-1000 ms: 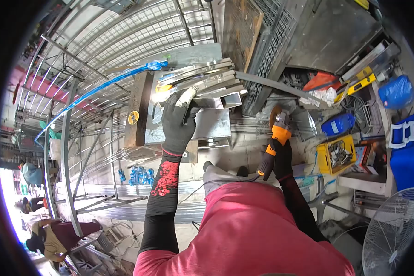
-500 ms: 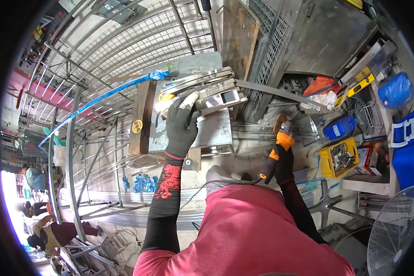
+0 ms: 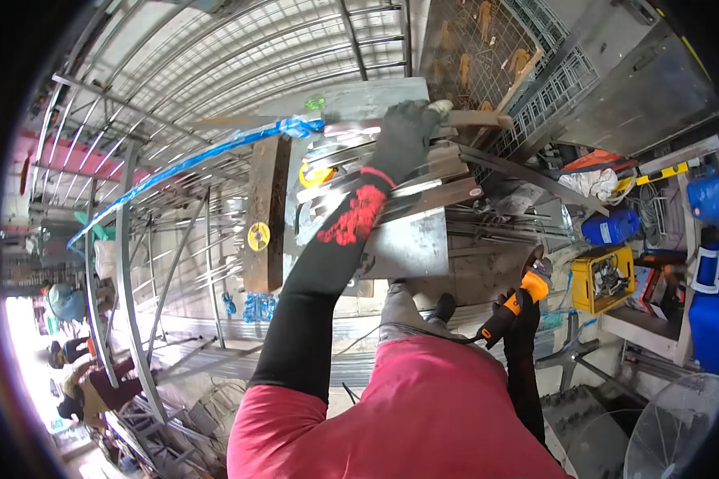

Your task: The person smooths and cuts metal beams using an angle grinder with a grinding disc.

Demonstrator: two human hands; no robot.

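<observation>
My left hand (image 3: pixel 411 132), in a dark glove, reaches across the metal-topped table (image 3: pixel 411 247). It closes around the far metal bar (image 3: pixel 475 120) of a stack; motion blur softens its fingertips. Nearer to me, other metal bars (image 3: pixel 447 191) lie on the same tabletop. Low at my right side, my right hand (image 3: pixel 524 321), also gloved, is wrapped around an orange and black angle grinder (image 3: pixel 534 285). The grinder's disc points away from me, and its cord runs back past my waist. A yellow round tape measure (image 3: pixel 315 174) rests left of the bars.
A thick rusty beam (image 3: pixel 265 211) borders the table on the left, with a blue-wrapped bar (image 3: pixel 192 172) extending leftward. At right stand a yellow crate (image 3: pixel 581 283) of metal parts and a fan (image 3: pixel 679 431). Metal lengths lie across the floor. Another person (image 3: pixel 96 391) is at far left.
My left hand has moved away from me and to the right, onto the far bar, which has shifted. The grinder in my right hand has dropped lower and rightward in view.
</observation>
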